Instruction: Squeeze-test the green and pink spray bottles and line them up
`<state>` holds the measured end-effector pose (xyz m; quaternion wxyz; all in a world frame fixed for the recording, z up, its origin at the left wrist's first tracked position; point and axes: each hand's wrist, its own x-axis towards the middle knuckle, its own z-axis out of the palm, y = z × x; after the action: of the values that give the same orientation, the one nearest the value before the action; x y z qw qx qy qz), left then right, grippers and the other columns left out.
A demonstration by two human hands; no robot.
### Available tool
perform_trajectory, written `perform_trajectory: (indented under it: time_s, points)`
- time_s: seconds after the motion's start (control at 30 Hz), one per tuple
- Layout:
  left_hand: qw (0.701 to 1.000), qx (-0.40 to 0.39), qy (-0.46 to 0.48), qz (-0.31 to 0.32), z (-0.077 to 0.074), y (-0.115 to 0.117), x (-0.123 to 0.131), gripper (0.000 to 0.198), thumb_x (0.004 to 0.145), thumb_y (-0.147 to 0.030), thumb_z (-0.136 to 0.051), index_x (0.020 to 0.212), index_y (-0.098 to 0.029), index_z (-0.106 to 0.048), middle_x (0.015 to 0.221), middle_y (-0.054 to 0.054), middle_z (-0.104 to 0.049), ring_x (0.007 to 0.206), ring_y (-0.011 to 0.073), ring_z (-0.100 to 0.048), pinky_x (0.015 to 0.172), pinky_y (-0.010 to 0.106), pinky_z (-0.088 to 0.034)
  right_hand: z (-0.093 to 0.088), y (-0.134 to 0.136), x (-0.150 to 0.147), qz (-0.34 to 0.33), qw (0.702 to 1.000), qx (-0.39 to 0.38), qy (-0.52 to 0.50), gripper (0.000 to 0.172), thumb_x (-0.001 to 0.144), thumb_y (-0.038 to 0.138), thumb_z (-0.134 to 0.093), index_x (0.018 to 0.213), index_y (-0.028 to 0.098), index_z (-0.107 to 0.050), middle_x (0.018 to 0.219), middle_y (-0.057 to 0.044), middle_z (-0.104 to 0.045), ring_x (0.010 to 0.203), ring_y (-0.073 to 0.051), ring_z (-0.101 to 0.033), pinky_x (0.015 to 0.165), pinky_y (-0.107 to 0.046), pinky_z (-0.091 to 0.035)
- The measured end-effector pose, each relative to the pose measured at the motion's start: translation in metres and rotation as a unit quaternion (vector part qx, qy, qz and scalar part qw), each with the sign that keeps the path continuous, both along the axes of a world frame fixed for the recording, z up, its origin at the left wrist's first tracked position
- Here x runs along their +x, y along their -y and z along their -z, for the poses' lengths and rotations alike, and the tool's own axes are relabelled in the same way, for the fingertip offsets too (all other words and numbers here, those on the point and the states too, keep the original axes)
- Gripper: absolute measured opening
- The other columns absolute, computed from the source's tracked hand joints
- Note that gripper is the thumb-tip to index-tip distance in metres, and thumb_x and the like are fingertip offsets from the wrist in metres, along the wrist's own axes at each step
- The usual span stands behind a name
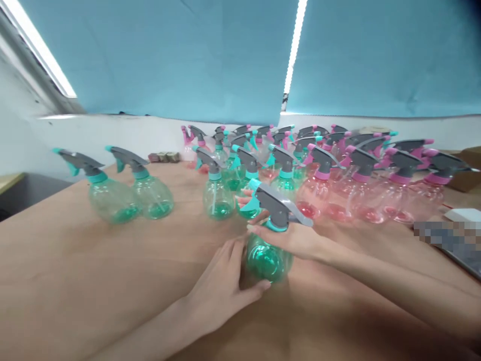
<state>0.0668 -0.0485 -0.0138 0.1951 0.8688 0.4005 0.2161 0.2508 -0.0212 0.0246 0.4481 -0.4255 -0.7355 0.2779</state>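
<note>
Rounded, clear green plastic spray bottle point(269, 255) with grey head and turquoise collar was in hand; I took it as my landmark. It sat between the two hands above the brown wooden table point(112, 286); whether its base touched the wood I could not tell. Right hand point(291, 239) curled about its shoulder just under the collar, thumb along the near side, other fingertips showing past its far side. Left hand point(221, 286) stood at its lower left, fingers pressed together, thumb spread away beneath its base; no firm pinch was evident. Progress, as I judged it: handling of this one was under way, its spray head already fitted. Left of it and farther off, two matching green spray bottles point(112, 200) stood close together, apart from the rest. Just behind it was a line of green plastic bottles point(220, 200); to its right and beyond, rounded pink plastic bottles point(361, 200) with pink collars. More crowded behind those. All whose tops I could make out had heads on. Which had been dealt with, and how many remained, the scene did not show. Its nozzle pointed left, grey lever sloping down rightward. Its long axis looked tilted off upright: neck leaning away, base turned partly toward the person.
</note>
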Motion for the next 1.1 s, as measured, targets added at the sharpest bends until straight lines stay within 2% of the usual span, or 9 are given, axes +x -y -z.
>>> perform_trajectory:
  time_s: [0.17, 0.3, 0.4, 0.53, 0.67, 0.8, 0.93, 1.03, 1.1]
  points:
    - [0.992, 0.084, 0.047, -0.079, -0.005, 0.004, -0.032, 0.073, 0.083, -0.047, -0.065, 0.141, -0.031, -0.025, 0.131, 0.009, -0.052, 0.120, 0.0332, -0.050, 0.095, 0.049, -0.046, 0.001, -0.012, -0.051, -0.028, 0.999, 0.026, 0.030, 0.032, 0.076, 0.052, -0.064, 0.097, 0.027, -0.066, 0.076, 0.001, -0.069, 0.076, -0.019, -0.066, 0.070, -0.034, -0.055]
    - [0.977, 0.115, 0.056, -0.169, -0.004, -0.006, -0.062, 0.062, 0.082, -0.052, -0.066, 0.132, -0.031, -0.036, 0.121, 0.007, -0.057, 0.111, 0.0332, -0.056, 0.088, 0.050, -0.050, -0.002, -0.026, -0.088, -0.033, 0.997, 0.060, 0.041, 0.036, 0.073, 0.059, -0.065, 0.082, 0.024, -0.065, 0.071, 0.001, -0.064, 0.071, -0.018, -0.061, 0.067, -0.032, -0.051]
    - [0.976, 0.128, 0.041, -0.169, -0.007, -0.018, -0.088, 0.060, 0.083, -0.054, -0.064, 0.130, -0.028, -0.039, 0.123, 0.007, -0.056, 0.114, 0.0342, -0.054, 0.090, 0.050, -0.047, -0.004, -0.033, -0.101, -0.029, 0.993, 0.101, 0.059, 0.045, 0.069, 0.060, -0.069, 0.094, 0.023, -0.062, 0.083, -0.001, -0.065, 0.078, -0.018, -0.060, 0.073, -0.034, -0.050]
    - [0.962, 0.176, -0.038, -0.206, -0.014, -0.041, -0.114, 0.057, 0.089, -0.056, -0.056, 0.130, -0.021, -0.039, 0.121, 0.010, -0.058, 0.111, 0.0320, -0.056, 0.088, 0.045, -0.048, -0.004, -0.034, -0.091, 0.015, 0.986, 0.118, 0.120, 0.049, 0.074, 0.058, -0.066, 0.106, 0.021, -0.061, 0.101, -0.006, -0.065, 0.091, -0.021, -0.061, 0.075, -0.035, -0.049]
    - [0.946, 0.202, -0.095, -0.236, -0.022, -0.068, -0.124, 0.059, 0.086, -0.060, -0.058, 0.123, -0.016, -0.049, 0.111, 0.011, -0.059, 0.109, 0.0338, -0.054, 0.089, 0.046, -0.045, -0.003, -0.034, -0.065, 0.112, 0.973, 0.126, 0.159, 0.037, 0.083, 0.054, -0.057, 0.095, 0.020, -0.061, 0.092, -0.005, -0.067, 0.062, -0.015, -0.059, 0.064, -0.033, -0.047]
    - [0.930, 0.226, -0.137, -0.256, -0.030, -0.087, -0.123, 0.058, 0.080, -0.058, -0.066, 0.118, -0.015, -0.056, 0.111, 0.014, -0.057, 0.109, 0.0355, -0.051, 0.088, 0.048, -0.042, -0.003, -0.039, -0.050, 0.197, 0.954, 0.115, 0.197, 0.035, 0.083, 0.051, -0.058, 0.099, 0.020, -0.060, 0.101, -0.006, -0.068, 0.058, -0.014, -0.060, 0.067, -0.036, -0.048]
    - [0.919, 0.246, -0.172, -0.257, -0.036, -0.100, -0.121, 0.058, 0.080, -0.058, -0.066, 0.116, -0.013, -0.060, 0.111, 0.017, -0.057, 0.109, 0.0371, -0.049, 0.088, 0.048, -0.040, 0.000, -0.048, -0.052, 0.215, 0.946, 0.049, 0.238, 0.051, 0.082, 0.053, -0.057, 0.118, 0.016, -0.056, 0.119, -0.012, -0.064, 0.083, -0.026, -0.066, 0.078, -0.043, -0.049]
    - [0.912, 0.257, -0.191, -0.255, -0.040, -0.106, -0.120, 0.058, 0.080, -0.059, -0.066, 0.115, -0.013, -0.061, 0.110, 0.017, -0.057, 0.108, 0.0377, -0.049, 0.090, 0.049, -0.038, 0.003, -0.054, -0.056, 0.187, 0.948, 0.025, 0.254, 0.062, 0.082, 0.055, -0.056, 0.128, 0.013, -0.051, 0.126, -0.016, -0.061, 0.111, -0.034, -0.059, 0.090, -0.047, -0.046]
    - [0.909, 0.264, -0.200, -0.252, -0.042, -0.109, -0.120, 0.060, 0.079, -0.058, -0.067, 0.116, -0.013, -0.061, 0.111, 0.017, -0.057, 0.108, 0.0377, -0.048, 0.090, 0.049, -0.037, 0.004, -0.058, -0.060, 0.174, 0.950, 0.024, 0.259, 0.069, 0.082, 0.055, -0.055, 0.133, 0.009, -0.047, 0.126, -0.019, -0.061, 0.120, -0.036, -0.053, 0.095, -0.048, -0.044]
